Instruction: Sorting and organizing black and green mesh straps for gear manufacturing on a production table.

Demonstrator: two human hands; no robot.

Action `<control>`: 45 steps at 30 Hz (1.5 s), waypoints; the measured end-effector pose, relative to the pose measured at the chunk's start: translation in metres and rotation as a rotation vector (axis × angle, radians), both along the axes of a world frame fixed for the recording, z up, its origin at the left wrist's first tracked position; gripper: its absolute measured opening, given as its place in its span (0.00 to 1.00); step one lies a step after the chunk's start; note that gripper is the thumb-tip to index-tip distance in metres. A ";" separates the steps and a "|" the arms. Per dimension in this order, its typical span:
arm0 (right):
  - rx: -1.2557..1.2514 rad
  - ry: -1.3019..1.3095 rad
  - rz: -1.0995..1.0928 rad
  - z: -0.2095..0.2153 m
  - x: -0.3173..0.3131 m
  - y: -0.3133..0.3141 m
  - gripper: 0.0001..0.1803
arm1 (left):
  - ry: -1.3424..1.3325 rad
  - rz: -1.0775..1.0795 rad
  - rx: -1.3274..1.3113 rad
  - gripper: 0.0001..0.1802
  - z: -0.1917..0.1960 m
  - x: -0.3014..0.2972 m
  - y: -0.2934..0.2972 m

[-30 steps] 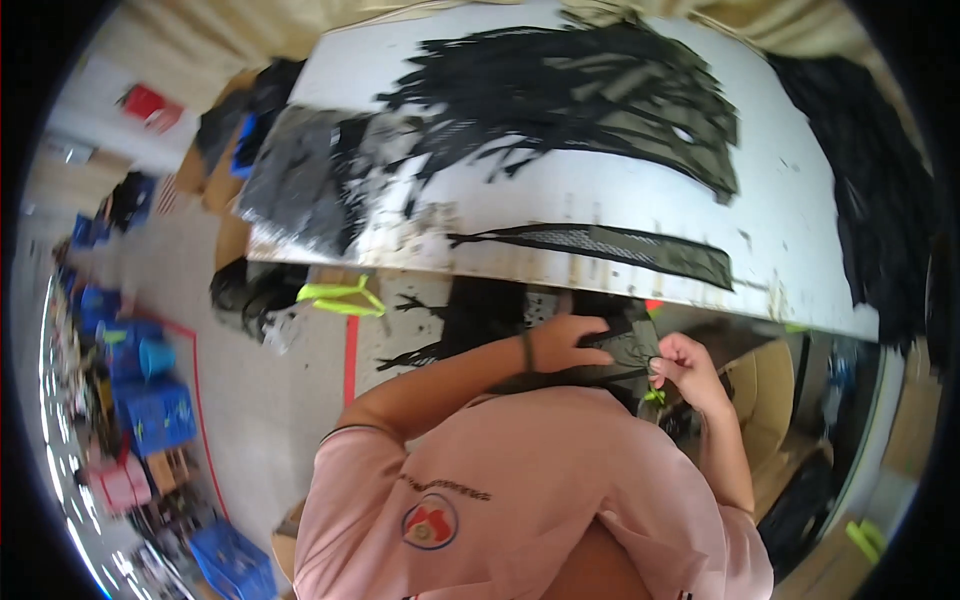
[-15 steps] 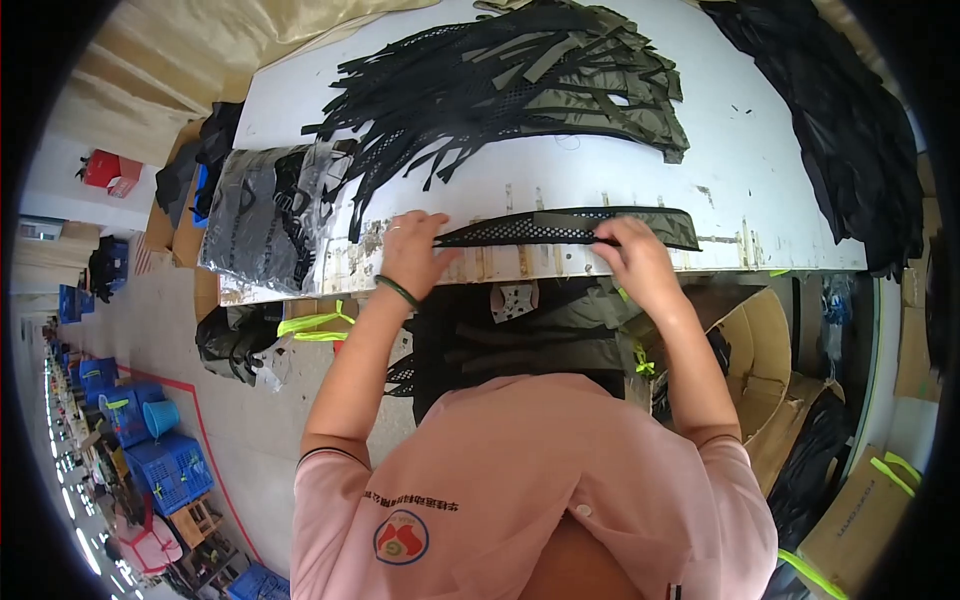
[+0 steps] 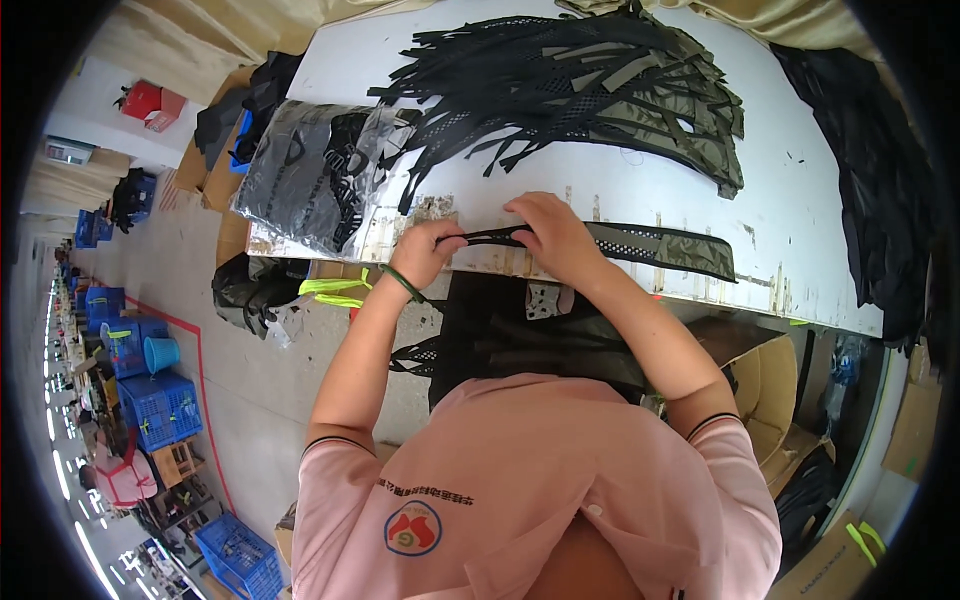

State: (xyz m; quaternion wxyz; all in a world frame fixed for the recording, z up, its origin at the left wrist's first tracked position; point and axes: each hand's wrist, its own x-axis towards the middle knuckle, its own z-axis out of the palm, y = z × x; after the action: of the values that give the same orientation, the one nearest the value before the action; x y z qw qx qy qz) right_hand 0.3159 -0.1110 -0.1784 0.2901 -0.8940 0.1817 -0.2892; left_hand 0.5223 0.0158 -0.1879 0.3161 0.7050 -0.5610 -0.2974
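Observation:
A long black mesh strap (image 3: 622, 242) with an olive camouflage end lies along the table's near edge. My left hand (image 3: 425, 256), with a dark bangle at its wrist, is closed and pinches the strap's narrow left tip. My right hand (image 3: 560, 238) lies across the strap's middle. Its thumb is at the strap and its fingers are stretched beyond it, apart from the thumb. The palm hides part of the strap. Farther back on the table spreads a pile of similar straps (image 3: 560, 95), black mesh at the left and camouflage at the right.
A clear plastic bag of grey and black goods (image 3: 300, 180) stands at the table's left. Dark fabric (image 3: 850, 180) hangs over the right side. Below are a cardboard box (image 3: 765, 395) at right and blue crates (image 3: 165, 410) on the floor at left.
My right hand has moved left along the strap toward my left hand, its fingers now farther apart. My left hand has closed on the strap's tip. The view has shifted.

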 end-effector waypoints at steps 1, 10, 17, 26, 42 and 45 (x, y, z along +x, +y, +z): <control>0.034 0.038 0.034 -0.006 0.005 0.000 0.15 | 0.003 0.004 0.000 0.06 0.000 0.002 0.001; -0.019 -0.047 -0.048 -0.029 0.001 0.007 0.14 | 0.293 0.126 0.181 0.07 -0.004 0.016 0.009; -0.081 -0.063 -0.230 -0.002 -0.055 -0.004 0.16 | 0.192 0.135 0.177 0.04 -0.005 0.037 0.017; -0.079 0.254 -0.435 -0.009 -0.179 -0.030 0.07 | 0.296 0.124 0.226 0.05 -0.011 0.041 0.019; 0.226 0.403 -0.217 0.030 -0.172 -0.031 0.05 | -0.318 -0.456 0.685 0.22 0.002 0.036 0.086; -0.154 0.181 -0.488 0.056 -0.144 -0.097 0.09 | -0.366 -0.491 0.518 0.26 0.019 0.035 0.067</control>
State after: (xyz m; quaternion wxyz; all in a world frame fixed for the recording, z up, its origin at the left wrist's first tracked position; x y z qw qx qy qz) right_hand 0.1718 -0.2084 -0.1226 0.1255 -0.8655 0.3942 -0.2826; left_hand 0.5578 0.0832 -0.1693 -0.0578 0.6479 -0.6661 -0.3651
